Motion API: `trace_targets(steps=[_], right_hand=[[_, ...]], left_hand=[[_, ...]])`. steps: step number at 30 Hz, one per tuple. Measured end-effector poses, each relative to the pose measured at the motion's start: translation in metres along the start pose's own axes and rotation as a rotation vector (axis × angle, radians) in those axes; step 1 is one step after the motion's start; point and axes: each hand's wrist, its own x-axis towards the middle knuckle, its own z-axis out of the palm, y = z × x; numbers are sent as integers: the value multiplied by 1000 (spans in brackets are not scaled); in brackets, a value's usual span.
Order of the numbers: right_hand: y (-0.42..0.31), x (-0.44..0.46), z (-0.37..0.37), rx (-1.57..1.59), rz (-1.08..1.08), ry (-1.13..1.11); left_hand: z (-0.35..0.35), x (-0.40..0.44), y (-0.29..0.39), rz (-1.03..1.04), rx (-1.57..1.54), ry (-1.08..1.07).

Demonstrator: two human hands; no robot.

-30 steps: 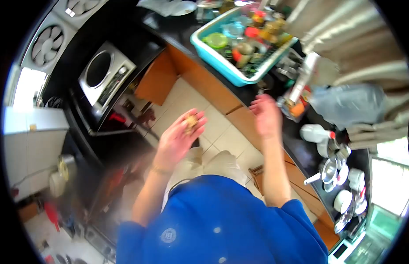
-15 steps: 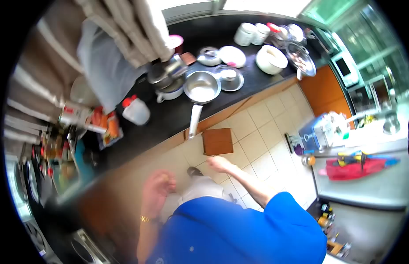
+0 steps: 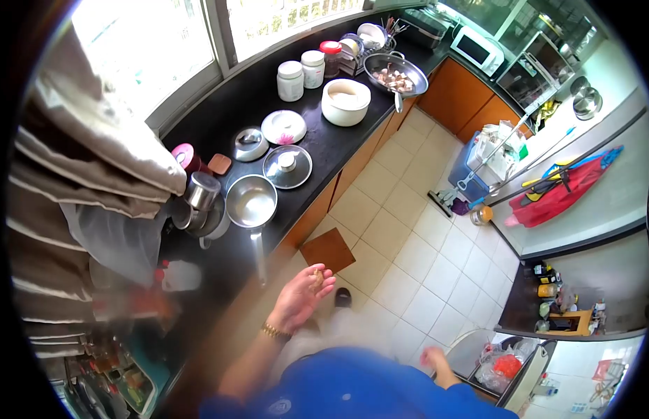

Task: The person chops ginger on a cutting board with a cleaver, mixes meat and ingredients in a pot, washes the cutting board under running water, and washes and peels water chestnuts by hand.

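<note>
My left hand [image 3: 301, 299], with a gold bracelet at the wrist, is palm up above the floor, just past the end of the saucepan's handle. Its curled fingers hold a small brown lump [image 3: 317, 278] whose kind I cannot make out. My right hand [image 3: 433, 358] is low at the right, beside an open bin [image 3: 466, 351] with plastic bags in it. Motion blurs its fingers, so their grip is unclear. On the dark counter nearest my left hand sits a metal saucepan [image 3: 252, 201], its handle over the edge.
The counter [image 3: 324, 157] holds a glass lid [image 3: 287, 166], a white pot [image 3: 345, 102], lidded jars [image 3: 290, 81] and a wide pan of cut food [image 3: 396, 73]. A brown mat [image 3: 327, 251] lies on the tiles. A mop [image 3: 442, 202] stands by a blue tub [image 3: 471, 166].
My view has swung to the right, bringing the open bin into sight. My left hand has turned palm up, showing the lump. My right hand has moved down and right, beside the bin.
</note>
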Motion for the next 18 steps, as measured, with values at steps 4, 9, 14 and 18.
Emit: trace_targets(steps=[4, 9, 14, 18], right_hand=[[-30, -98, 27, -175, -185, -202], [-33, -54, -9, -455, -964, 1], [-35, 36, -109, 254, -118, -122], [-52, 87, -225, 530, -105, 104]], left_hand=[[30, 61, 14, -31, 46, 9], [89, 152, 31, 125, 119, -43], [141, 250, 59, 275, 88, 64], [180, 325, 91, 376, 74, 84]])
